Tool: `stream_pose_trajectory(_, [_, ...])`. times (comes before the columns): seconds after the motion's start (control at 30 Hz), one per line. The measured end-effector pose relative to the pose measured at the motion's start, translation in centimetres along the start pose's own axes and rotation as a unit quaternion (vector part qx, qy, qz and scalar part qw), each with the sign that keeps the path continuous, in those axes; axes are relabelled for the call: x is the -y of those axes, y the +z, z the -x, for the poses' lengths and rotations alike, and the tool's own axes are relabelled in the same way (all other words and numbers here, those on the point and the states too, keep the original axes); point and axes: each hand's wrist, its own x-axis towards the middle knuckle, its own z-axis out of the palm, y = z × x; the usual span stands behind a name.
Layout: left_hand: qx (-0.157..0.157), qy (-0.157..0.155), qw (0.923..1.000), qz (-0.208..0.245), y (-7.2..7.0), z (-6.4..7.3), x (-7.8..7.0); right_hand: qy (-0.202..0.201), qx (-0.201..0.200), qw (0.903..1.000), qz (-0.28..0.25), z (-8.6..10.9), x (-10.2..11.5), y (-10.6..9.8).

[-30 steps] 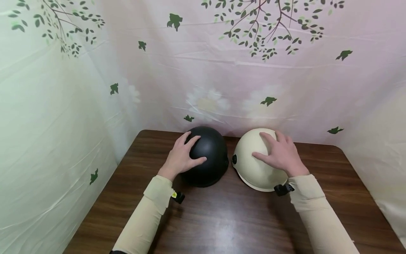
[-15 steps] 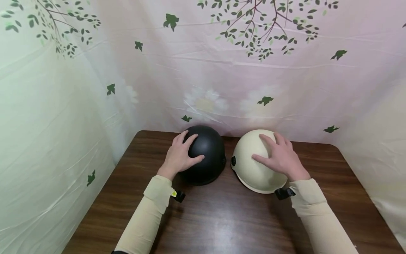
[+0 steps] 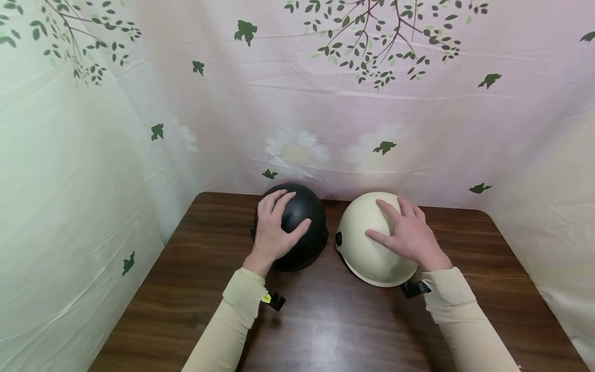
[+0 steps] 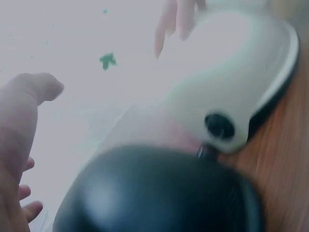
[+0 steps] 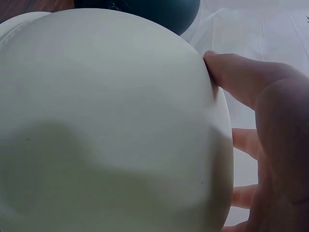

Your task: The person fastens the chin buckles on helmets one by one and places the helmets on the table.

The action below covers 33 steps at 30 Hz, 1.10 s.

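Note:
A matte black helmet (image 3: 299, 253) stands dome up at the back of the table. Beside it on the right is a cream helmet (image 3: 360, 225), also dome up, with a round black knob (image 4: 219, 125) on its side. Over the black dome is my left hand (image 3: 271, 235), fingers and thumb spread. The left wrist view shows the left thumb (image 4: 43, 87) apart from the black shell. My right hand (image 3: 411, 235) rests spread on the right side of the cream dome; its thumb (image 5: 231, 67) touches the shell, and the other fingers reach round behind it.
The helmets stand on a brown wood-grain table (image 3: 321, 330) with a rounded back edge. Right behind them hangs a pale curtain (image 3: 223, 129) printed with leaves and birds, which also closes off both sides. A small black camera (image 3: 277, 301) sits at the left wrist.
My left hand has moved right from the black helmet's left side to over its dome, uncovering a side knob. The right hand stays on the cream helmet. The head view has shifted slightly.

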Motion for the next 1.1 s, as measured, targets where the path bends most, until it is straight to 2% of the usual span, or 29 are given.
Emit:
stream_pose_trajectory(0.07, [-0.005,0.001,0.9991,0.043,0.6,0.2,-1.0,0.001,-0.003,1.0000,0.003,0.0,0.1,0.0])
stream_pose_trajectory(0.17, [0.022,-0.031,0.9943,0.099,1.7,1.0,-2.4,0.003,-0.005,1.0000,0.005,0.1,0.1,0.0])
stream_pose_trajectory(0.4, [0.102,-0.133,0.9669,0.192,4.9,3.1,-4.6,0.009,0.006,0.9999,0.010,-0.2,0.0,0.1])
stream_pose_trajectory(0.57, [0.144,-0.189,0.9442,0.228,7.0,4.0,-5.3,0.013,0.002,0.9999,0.008,-0.2,-0.1,0.2])
stream_pose_trajectory(0.67, [0.165,-0.226,0.9276,0.248,8.0,4.6,-5.4,0.012,-0.002,0.9999,0.007,-0.1,-0.2,0.3])
stream_pose_trajectory(0.77, [0.185,-0.259,0.9141,0.251,8.8,5.2,-5.3,0.011,-0.004,0.9999,0.008,-0.1,-0.2,0.4])
stream_pose_trajectory(0.93, [0.217,-0.288,0.9015,0.239,9.8,5.9,-5.0,0.012,0.000,0.9999,0.007,0.0,-0.2,0.5])
stream_pose_trajectory(1.1, [0.226,-0.309,0.8837,0.269,10.2,5.7,-5.1,0.009,-0.003,1.0000,0.003,0.0,-0.1,0.3])
